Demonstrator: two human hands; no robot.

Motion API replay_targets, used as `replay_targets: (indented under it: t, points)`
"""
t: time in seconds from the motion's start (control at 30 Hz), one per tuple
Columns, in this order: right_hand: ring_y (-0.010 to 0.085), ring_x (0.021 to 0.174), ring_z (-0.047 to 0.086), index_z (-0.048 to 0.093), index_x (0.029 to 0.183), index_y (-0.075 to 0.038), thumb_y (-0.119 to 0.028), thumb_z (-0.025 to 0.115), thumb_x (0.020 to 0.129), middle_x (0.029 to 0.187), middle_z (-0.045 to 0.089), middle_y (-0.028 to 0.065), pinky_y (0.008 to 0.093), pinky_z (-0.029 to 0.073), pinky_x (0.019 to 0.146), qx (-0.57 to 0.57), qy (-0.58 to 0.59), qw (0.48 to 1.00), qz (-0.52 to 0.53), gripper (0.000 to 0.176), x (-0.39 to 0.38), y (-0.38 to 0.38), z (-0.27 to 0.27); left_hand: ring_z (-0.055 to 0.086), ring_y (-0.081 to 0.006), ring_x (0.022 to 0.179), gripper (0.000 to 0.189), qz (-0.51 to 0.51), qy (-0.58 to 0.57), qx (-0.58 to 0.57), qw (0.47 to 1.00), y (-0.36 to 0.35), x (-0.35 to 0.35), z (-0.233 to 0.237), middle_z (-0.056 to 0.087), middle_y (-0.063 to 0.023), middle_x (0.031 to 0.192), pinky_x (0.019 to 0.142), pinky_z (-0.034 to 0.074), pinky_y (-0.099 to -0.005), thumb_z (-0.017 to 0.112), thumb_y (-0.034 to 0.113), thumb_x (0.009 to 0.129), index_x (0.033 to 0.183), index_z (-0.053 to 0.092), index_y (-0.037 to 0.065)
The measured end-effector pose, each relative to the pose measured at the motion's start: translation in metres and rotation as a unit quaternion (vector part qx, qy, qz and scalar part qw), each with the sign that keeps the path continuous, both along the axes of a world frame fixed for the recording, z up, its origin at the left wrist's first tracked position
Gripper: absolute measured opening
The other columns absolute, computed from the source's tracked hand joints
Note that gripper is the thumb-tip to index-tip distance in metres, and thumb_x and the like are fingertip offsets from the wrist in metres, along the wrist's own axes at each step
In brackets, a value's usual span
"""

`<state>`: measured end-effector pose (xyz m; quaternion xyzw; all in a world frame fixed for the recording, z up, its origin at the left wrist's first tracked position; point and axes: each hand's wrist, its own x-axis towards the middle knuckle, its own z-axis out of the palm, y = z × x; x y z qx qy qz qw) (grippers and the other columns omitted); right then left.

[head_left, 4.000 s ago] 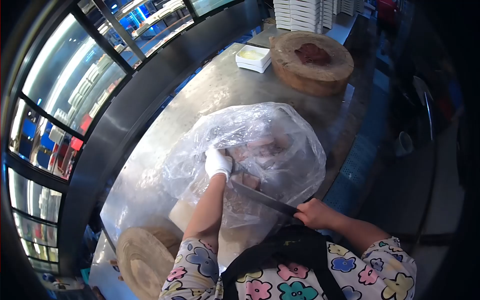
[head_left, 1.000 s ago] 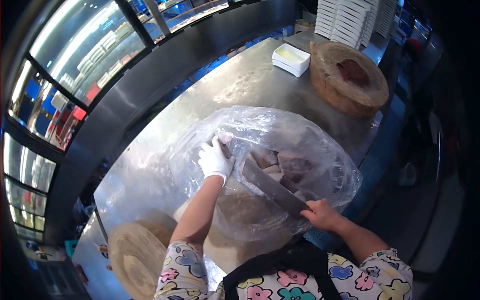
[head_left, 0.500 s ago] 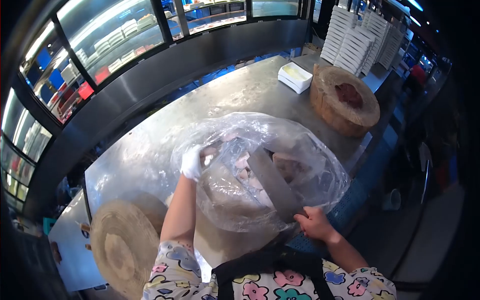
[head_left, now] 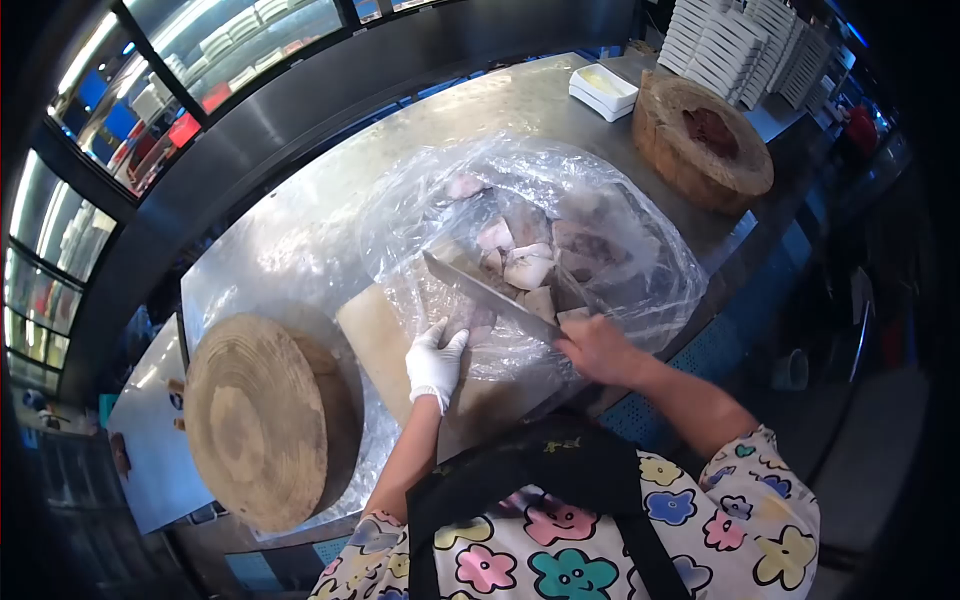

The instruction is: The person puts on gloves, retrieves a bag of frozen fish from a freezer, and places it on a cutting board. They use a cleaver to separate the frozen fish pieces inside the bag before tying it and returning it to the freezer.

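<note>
A clear plastic bag (head_left: 640,215) lies spread over the cutting board (head_left: 375,335), with pale chunks of meat or fish (head_left: 528,268) in and under its film. Wrapped round a cleaver's handle is my bare right hand (head_left: 600,350). The wide blade of the cleaver (head_left: 490,298) points to the upper left, across the near side of the chunks. My left hand (head_left: 435,365), in a white glove, rests at the near left edge of the bag, fingers apart, touching the film beside a pinkish piece (head_left: 470,315).
Round wooden blocks stand at the left (head_left: 255,420) and at the upper right (head_left: 705,140) of the metal table (head_left: 300,215). A white dish (head_left: 603,92) sits beside the right block, near stacked white trays (head_left: 715,45). Glass display cases line the back.
My left hand has come down from the bag's upper left to its near edge. The cleaver has turned to a flatter slant, and more chunks show. The view has shifted.
</note>
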<state>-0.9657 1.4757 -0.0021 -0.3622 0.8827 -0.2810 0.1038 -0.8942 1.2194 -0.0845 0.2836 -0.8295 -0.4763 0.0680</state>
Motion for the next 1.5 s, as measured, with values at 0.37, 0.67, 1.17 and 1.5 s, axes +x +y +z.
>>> replay_targets:
  t: [0.37,0.67,1.17,1.5]
  points:
    - [0.0384,0.055,0.060,0.056,0.093,0.003,-0.007,0.060,0.085,0.071,0.060,0.0242,0.0448,0.047,0.049,-0.179,0.201,0.963,0.008,0.014,-0.025,-0.086,0.073,0.061,-0.0367,0.099,0.051,-0.032,-0.029,-0.187,0.981,0.018,0.005,0.008,0.062,-0.0209,0.106,0.088,0.048,-0.0406,0.070,0.028,0.081,0.123,0.059,0.003]
    - [0.0394,0.091,0.065,0.063,0.094,0.001,-0.005,0.052,0.079,0.091,0.066,0.0262,0.0475,0.051,0.079,0.168,-0.040,0.984,0.043,0.020,-0.023,-0.080,0.018,0.062,-0.0368,0.094,0.043,-0.073,-0.055,-0.169,0.981,0.014,-0.001,0.014,0.064,-0.0208,0.103,0.084,0.049,-0.0413,0.071,0.025,0.080,0.115,0.062,0.001]
    - [0.0378,0.089,0.067,0.067,0.088,0.002,-0.006,0.054,0.077,0.088,0.068,0.0240,0.0468,0.053,0.076,0.169,-0.047,0.983,0.052,0.019,-0.021,-0.086,0.010,0.059,-0.0393,0.098,0.067,-0.156,-0.088,-0.270,0.946,0.018,-0.006,0.006,0.060,-0.0240,0.105,0.084,0.048,-0.0427,0.075,0.029,0.074,0.129,0.050,-0.002]
    - [0.0443,0.075,0.061,0.058,0.078,0.000,-0.020,0.060,0.086,0.072,0.060,0.0256,0.0472,0.049,0.064,-0.100,-0.057,0.981,-0.157,0.022,-0.023,0.003,0.025,0.062,-0.0350,0.096,0.050,-0.218,0.068,-0.161,0.960,0.008,-0.115,0.055,0.062,-0.0202,0.106,0.085,0.049,-0.0396,0.068,0.015,0.082,0.128,0.054,0.002]
